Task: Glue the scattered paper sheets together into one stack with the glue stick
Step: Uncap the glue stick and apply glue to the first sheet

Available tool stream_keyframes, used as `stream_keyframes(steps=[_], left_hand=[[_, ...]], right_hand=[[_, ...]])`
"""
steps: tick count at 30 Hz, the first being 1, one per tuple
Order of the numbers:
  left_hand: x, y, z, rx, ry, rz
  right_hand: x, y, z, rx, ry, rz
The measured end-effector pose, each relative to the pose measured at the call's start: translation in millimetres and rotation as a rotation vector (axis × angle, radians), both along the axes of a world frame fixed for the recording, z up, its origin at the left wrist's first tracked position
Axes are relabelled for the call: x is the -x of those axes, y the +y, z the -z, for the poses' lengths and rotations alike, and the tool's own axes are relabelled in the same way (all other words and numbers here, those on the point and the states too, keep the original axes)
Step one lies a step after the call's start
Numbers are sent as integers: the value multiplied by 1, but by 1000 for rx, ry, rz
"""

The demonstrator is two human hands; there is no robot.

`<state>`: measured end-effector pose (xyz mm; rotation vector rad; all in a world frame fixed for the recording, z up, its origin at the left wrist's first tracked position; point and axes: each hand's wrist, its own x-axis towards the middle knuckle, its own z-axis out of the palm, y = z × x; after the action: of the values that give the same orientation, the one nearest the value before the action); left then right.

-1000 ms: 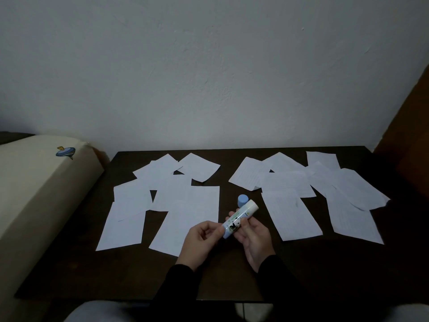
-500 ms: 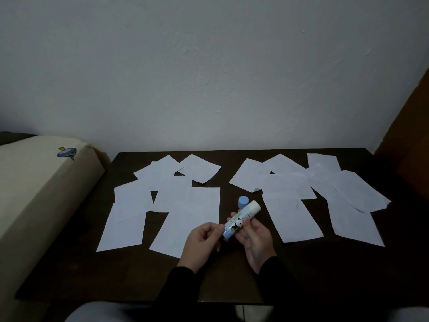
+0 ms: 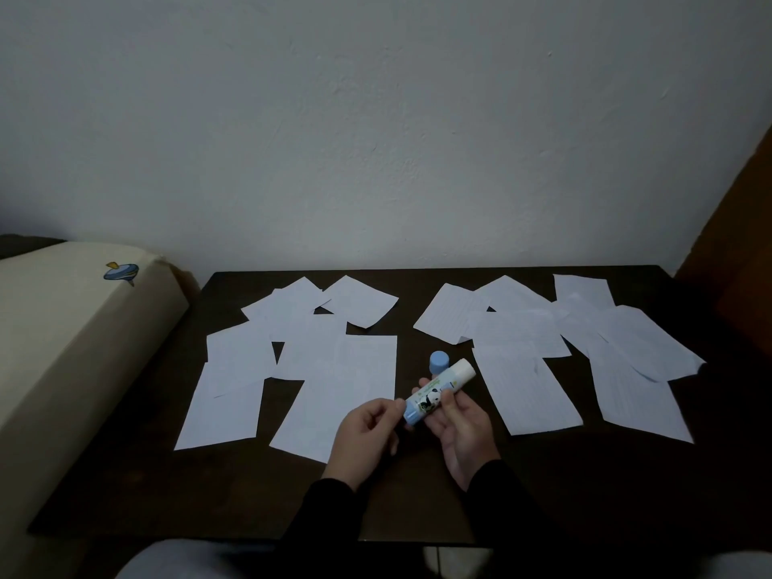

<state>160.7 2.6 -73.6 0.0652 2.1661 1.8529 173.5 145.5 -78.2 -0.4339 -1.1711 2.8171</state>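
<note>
Both hands hold an uncapped glue stick (image 3: pixel 438 390) over the front middle of the dark table (image 3: pixel 417 503). My right hand (image 3: pixel 463 428) grips its barrel, with the white glue end pointing up and right. My left hand (image 3: pixel 367 432) pinches the blue base end. Its blue cap (image 3: pixel 439 362) stands on the table just behind the stick. Several white paper sheets lie scattered in a left group (image 3: pixel 330 369) and a right group (image 3: pixel 530 382), many overlapping.
A cream cushion (image 3: pixel 62 348) with a small spinning-top picture lies along the table's left edge. A white wall rises right behind the table. A brown wooden surface (image 3: pixel 735 252) stands at the far right. My dark sleeves reach in from the table's near edge.
Both hands and the glue stick stay almost where they were; the left fingers shift slightly at the blue base. The sheets and the cap have not moved.
</note>
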Motion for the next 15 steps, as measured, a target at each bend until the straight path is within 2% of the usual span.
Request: stream_keyframes(steps=[10, 15], left_hand=[[3, -4, 5, -100, 34, -24], [2, -1, 3, -12, 25, 6]], right_hand=[[1, 0, 1, -19, -4, 0], [-1, 0, -1, 4, -2, 0]])
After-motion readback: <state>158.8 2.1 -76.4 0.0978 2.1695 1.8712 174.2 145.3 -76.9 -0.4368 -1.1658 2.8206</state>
